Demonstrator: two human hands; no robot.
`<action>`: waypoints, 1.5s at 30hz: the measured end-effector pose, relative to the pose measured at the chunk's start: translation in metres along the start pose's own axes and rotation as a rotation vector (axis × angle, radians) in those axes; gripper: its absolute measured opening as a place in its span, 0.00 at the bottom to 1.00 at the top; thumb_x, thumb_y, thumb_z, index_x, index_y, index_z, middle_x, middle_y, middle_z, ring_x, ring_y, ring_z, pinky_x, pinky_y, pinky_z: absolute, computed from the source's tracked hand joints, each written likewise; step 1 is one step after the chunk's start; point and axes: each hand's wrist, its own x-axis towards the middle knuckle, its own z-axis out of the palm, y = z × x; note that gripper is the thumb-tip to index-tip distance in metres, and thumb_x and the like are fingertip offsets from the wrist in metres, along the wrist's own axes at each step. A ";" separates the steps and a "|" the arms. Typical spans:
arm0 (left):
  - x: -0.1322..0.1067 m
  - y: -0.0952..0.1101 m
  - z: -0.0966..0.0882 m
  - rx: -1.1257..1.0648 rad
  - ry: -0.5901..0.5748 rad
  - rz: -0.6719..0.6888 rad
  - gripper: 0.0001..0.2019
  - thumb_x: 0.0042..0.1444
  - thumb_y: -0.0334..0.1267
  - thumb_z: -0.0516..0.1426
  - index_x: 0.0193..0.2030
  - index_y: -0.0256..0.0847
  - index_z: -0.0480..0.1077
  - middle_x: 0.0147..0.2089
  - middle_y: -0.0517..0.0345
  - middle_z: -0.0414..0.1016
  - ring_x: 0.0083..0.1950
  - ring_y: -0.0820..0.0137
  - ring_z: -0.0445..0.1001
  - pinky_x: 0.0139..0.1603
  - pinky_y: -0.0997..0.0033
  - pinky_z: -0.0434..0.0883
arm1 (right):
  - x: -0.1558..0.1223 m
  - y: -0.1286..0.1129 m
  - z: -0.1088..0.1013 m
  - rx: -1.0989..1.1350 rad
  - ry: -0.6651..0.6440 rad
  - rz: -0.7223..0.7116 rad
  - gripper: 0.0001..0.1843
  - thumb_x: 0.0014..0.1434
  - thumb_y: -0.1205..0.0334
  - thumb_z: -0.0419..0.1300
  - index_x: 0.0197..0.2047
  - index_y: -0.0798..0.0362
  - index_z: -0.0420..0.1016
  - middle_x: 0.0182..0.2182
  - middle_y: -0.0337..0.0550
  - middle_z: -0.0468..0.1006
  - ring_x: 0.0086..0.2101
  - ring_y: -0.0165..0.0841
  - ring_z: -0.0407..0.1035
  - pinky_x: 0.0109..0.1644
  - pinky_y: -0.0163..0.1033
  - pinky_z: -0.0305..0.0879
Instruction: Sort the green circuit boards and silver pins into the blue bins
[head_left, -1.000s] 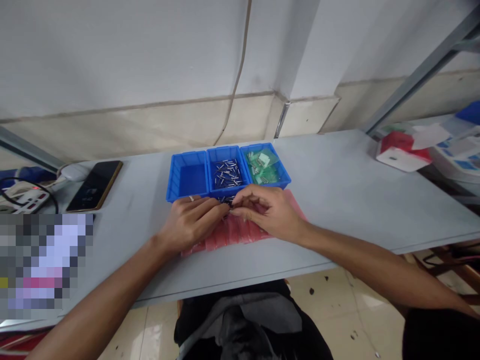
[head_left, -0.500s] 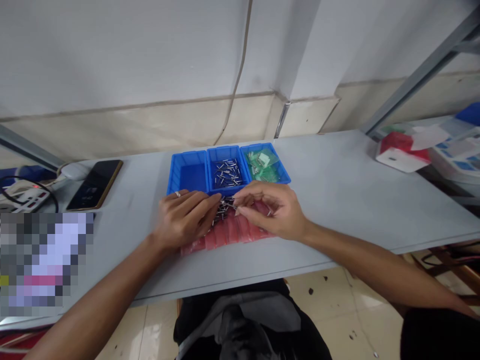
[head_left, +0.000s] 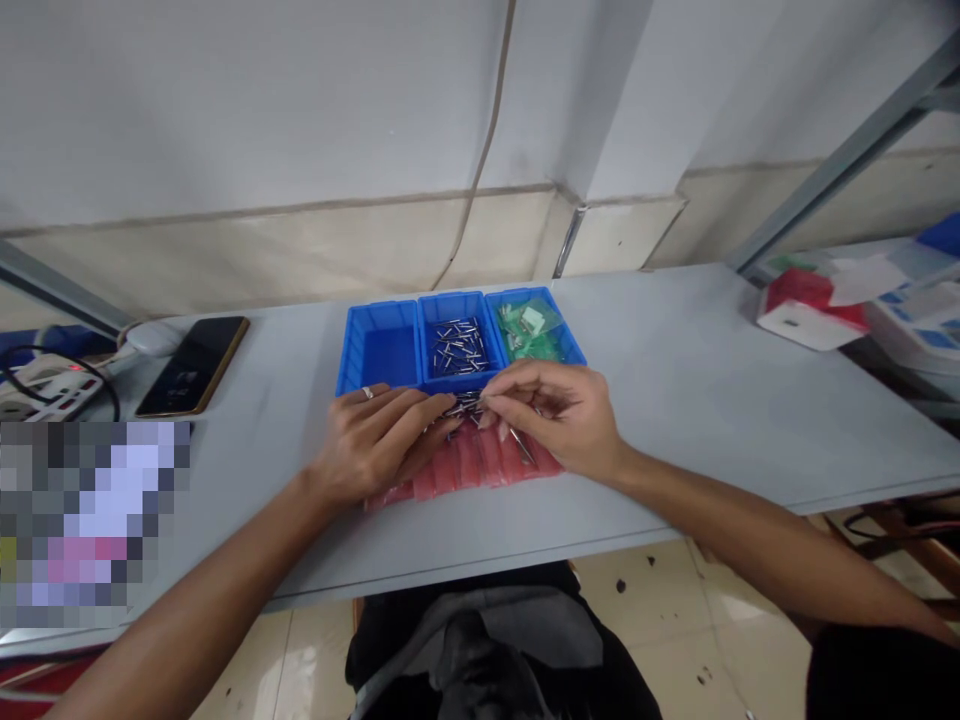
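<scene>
Phone: black smartphone [head_left: 193,365] on the counter [head_left: 660,400], well left of the blue three-compartment bin [head_left: 379,312].
Left hand [head_left: 379,445]: below the bin's empty left compartment; fingers [head_left: 420,415] nearly together, extended rightward, tips at the heap.
Metal pins [head_left: 459,407]: loose heap just below the bin's middle compartment, long axes mixed, lying between both hands, on a pink plastic strip [head_left: 480,468].
Right hand [head_left: 551,415]: below the bin's right compartment; fingers [head_left: 517,378] narrowly pinched over the heap's right end, hold on any pin unclear.
Green packets [head_left: 531,335]: inside the bin's right compartment.

blurred patch [head_left: 94,525], metal pins [head_left: 466,405] partly hidden
</scene>
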 end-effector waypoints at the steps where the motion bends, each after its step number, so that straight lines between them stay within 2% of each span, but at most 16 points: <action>1: 0.001 0.000 0.000 -0.005 0.012 0.006 0.12 0.57 0.32 0.65 0.46 0.33 0.72 0.36 0.58 0.80 0.32 0.74 0.77 0.30 0.71 0.68 | -0.001 -0.001 0.000 0.023 -0.009 0.022 0.05 0.61 0.69 0.65 0.42 0.56 0.79 0.31 0.41 0.81 0.27 0.27 0.77 0.28 0.32 0.76; 5: 0.001 -0.001 -0.001 -0.035 0.007 0.013 0.06 0.59 0.30 0.62 0.43 0.35 0.72 0.34 0.58 0.79 0.31 0.73 0.76 0.30 0.71 0.66 | -0.003 0.000 0.002 0.036 -0.065 0.067 0.05 0.60 0.67 0.66 0.42 0.56 0.80 0.32 0.42 0.82 0.28 0.28 0.77 0.30 0.34 0.77; 9: -0.001 -0.003 -0.003 -0.040 0.053 -0.091 0.04 0.61 0.30 0.58 0.42 0.35 0.72 0.35 0.56 0.79 0.32 0.71 0.76 0.30 0.69 0.66 | 0.000 0.005 0.002 0.038 0.028 0.138 0.06 0.62 0.65 0.65 0.42 0.55 0.80 0.32 0.42 0.83 0.31 0.29 0.79 0.36 0.34 0.79; 11: -0.002 -0.004 -0.003 -0.021 0.064 -0.124 0.05 0.59 0.29 0.58 0.42 0.35 0.72 0.34 0.57 0.79 0.31 0.71 0.76 0.31 0.69 0.67 | 0.004 0.008 -0.001 0.085 0.065 0.159 0.12 0.64 0.64 0.62 0.51 0.54 0.78 0.41 0.45 0.84 0.39 0.32 0.80 0.44 0.39 0.81; 13: -0.001 -0.003 -0.003 -0.007 0.058 -0.128 0.05 0.58 0.27 0.58 0.41 0.36 0.71 0.34 0.58 0.78 0.30 0.72 0.75 0.31 0.69 0.67 | 0.007 0.009 -0.005 0.072 0.024 0.150 0.20 0.67 0.64 0.58 0.62 0.52 0.70 0.50 0.48 0.81 0.45 0.33 0.79 0.47 0.42 0.80; 15: -0.001 -0.002 -0.003 -0.010 0.043 -0.122 0.04 0.58 0.27 0.59 0.40 0.37 0.71 0.34 0.59 0.78 0.30 0.73 0.75 0.31 0.70 0.67 | 0.007 0.010 -0.010 -0.112 -0.082 0.085 0.21 0.68 0.65 0.56 0.63 0.50 0.69 0.48 0.46 0.81 0.42 0.31 0.79 0.45 0.41 0.80; 17: -0.001 -0.002 -0.003 -0.015 0.026 -0.112 0.04 0.58 0.28 0.58 0.40 0.37 0.71 0.34 0.59 0.79 0.31 0.73 0.75 0.31 0.70 0.67 | 0.005 0.012 -0.011 -0.450 -0.238 -0.063 0.16 0.68 0.65 0.57 0.57 0.51 0.75 0.43 0.45 0.82 0.39 0.32 0.78 0.44 0.42 0.79; 20: -0.001 -0.001 -0.003 -0.018 0.008 -0.101 0.05 0.58 0.27 0.59 0.41 0.37 0.70 0.34 0.59 0.79 0.32 0.72 0.76 0.31 0.69 0.67 | 0.002 0.018 -0.009 -0.937 -0.499 -0.275 0.14 0.66 0.69 0.57 0.53 0.54 0.78 0.43 0.49 0.81 0.44 0.39 0.76 0.49 0.50 0.76; 22: -0.001 -0.002 -0.003 -0.018 0.005 -0.097 0.05 0.57 0.27 0.59 0.40 0.37 0.70 0.34 0.59 0.78 0.32 0.73 0.76 0.30 0.69 0.67 | 0.001 0.022 -0.007 -1.080 -0.589 -0.315 0.15 0.67 0.71 0.55 0.53 0.56 0.77 0.42 0.51 0.80 0.45 0.41 0.75 0.50 0.51 0.76; 24: 0.000 -0.002 -0.004 -0.016 0.002 -0.095 0.05 0.57 0.27 0.59 0.40 0.37 0.70 0.34 0.60 0.78 0.31 0.73 0.75 0.30 0.69 0.66 | 0.000 0.026 -0.005 -1.114 -0.606 -0.317 0.15 0.67 0.72 0.54 0.53 0.55 0.76 0.42 0.50 0.80 0.44 0.39 0.74 0.50 0.49 0.76; 30: -0.001 -0.002 -0.002 -0.001 -0.008 -0.098 0.05 0.58 0.27 0.59 0.40 0.37 0.70 0.34 0.60 0.78 0.32 0.73 0.76 0.31 0.70 0.67 | -0.002 0.030 -0.009 -1.012 -0.504 -0.326 0.14 0.66 0.73 0.54 0.50 0.56 0.77 0.43 0.51 0.77 0.44 0.38 0.73 0.49 0.48 0.77; 34: -0.001 -0.002 -0.003 -0.002 -0.012 -0.097 0.04 0.58 0.28 0.59 0.40 0.38 0.70 0.34 0.61 0.78 0.31 0.74 0.75 0.30 0.70 0.67 | 0.001 0.025 -0.012 -0.857 -0.351 -0.327 0.14 0.67 0.73 0.53 0.47 0.54 0.78 0.43 0.49 0.78 0.44 0.37 0.73 0.48 0.47 0.77; 38: 0.001 -0.001 -0.003 -0.008 -0.033 -0.066 0.04 0.58 0.29 0.60 0.40 0.37 0.71 0.34 0.61 0.78 0.30 0.74 0.74 0.29 0.70 0.66 | 0.004 0.014 -0.009 -0.655 -0.151 -0.322 0.13 0.67 0.72 0.55 0.49 0.52 0.78 0.42 0.47 0.79 0.43 0.35 0.74 0.48 0.46 0.76; 42: 0.004 0.002 -0.002 -0.020 -0.053 -0.009 0.07 0.59 0.34 0.63 0.44 0.38 0.71 0.35 0.62 0.79 0.30 0.75 0.76 0.29 0.72 0.67 | 0.004 0.006 -0.004 -0.466 -0.041 -0.248 0.12 0.64 0.68 0.61 0.50 0.49 0.78 0.39 0.43 0.80 0.40 0.33 0.75 0.47 0.45 0.75; 45: 0.005 0.004 -0.001 -0.030 -0.038 0.022 0.09 0.59 0.36 0.64 0.43 0.37 0.71 0.34 0.62 0.79 0.30 0.75 0.76 0.28 0.73 0.66 | 0.002 0.003 -0.001 -0.296 -0.043 -0.083 0.13 0.64 0.66 0.62 0.52 0.50 0.76 0.38 0.42 0.79 0.39 0.32 0.75 0.46 0.43 0.75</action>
